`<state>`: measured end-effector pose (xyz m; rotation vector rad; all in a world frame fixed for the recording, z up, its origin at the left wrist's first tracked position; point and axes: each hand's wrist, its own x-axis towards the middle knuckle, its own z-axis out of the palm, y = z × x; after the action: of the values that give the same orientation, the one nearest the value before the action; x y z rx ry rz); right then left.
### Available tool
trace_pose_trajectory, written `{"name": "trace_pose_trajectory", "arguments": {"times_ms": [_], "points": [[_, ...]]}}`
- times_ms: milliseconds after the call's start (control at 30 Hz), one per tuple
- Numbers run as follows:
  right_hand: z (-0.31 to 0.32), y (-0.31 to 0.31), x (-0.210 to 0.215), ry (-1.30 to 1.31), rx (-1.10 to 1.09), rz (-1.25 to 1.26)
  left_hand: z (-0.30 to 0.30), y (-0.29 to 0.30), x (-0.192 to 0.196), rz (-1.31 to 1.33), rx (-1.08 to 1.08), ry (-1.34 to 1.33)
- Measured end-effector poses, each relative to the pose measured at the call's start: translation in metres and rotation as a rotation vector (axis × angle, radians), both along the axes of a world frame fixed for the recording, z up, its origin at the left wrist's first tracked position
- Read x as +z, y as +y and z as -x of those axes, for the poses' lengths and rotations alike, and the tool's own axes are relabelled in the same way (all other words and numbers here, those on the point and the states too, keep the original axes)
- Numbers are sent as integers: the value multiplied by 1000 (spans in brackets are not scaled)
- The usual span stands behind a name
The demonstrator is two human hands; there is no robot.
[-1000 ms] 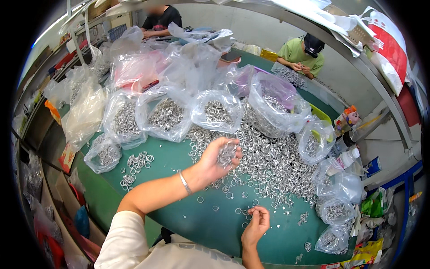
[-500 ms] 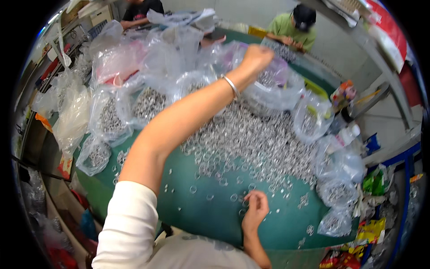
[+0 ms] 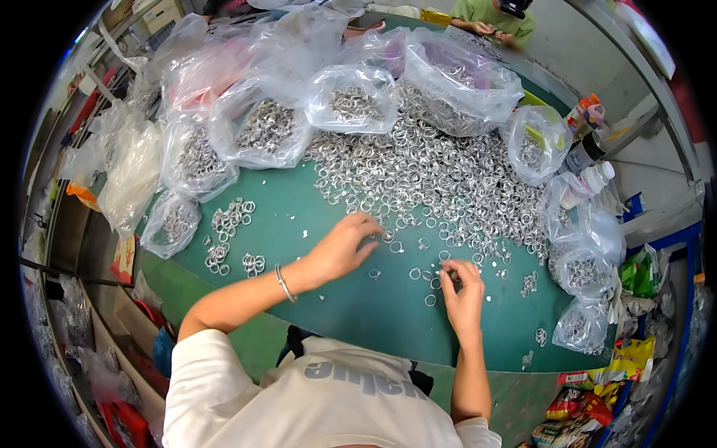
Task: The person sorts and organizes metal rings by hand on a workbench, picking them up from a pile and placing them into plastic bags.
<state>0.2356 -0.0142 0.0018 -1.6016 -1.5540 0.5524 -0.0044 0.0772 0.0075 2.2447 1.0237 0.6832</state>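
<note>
**Both hands low over the desk, at the near edge of a heap of silvery rings**

The left hand, just left of the middle of the frame, is loosely curved, thumb and fingers parted; its fingertips are right beside a ring at the fringe of the heap. A metal bracelet circles that wrist. The right hand, right of centre, is half curled with thumb and forefinger close together near some scattered rings; whether a ring is pinched there, I cannot tell.

The heap spreads from the upper middle toward the right of the frame, thinning into single rings between and above the hands. Three small clusters lie apart on the green desktop at left.

Clear plastic bags with rings inside stand in an arc behind the heap and down both sides. The biggest bag, in the upper right part of the frame, has purple showing through. A white-capped bottle is among the bags at right. At the top right, a co-worker in a green shirt has both hands close together.
</note>
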Motion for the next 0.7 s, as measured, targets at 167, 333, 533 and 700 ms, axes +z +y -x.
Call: {"name": "trace_pose_trajectory", "arguments": {"times_ms": [167, 333, 533, 700], "points": [[11, 42, -14, -399, 59, -80, 9, -55, -8, -3, 102, 30], [12, 41, -23, -425, 39, -165, 21, -82, -15, -54, 186, 45], [-10, 14, -23, -251, 13, -126, 7, -52, -16, -142, 250, -8], [-31, -24, -3, -9, -94, -57, -21, -16, -29, -230, 166, 265]]}}
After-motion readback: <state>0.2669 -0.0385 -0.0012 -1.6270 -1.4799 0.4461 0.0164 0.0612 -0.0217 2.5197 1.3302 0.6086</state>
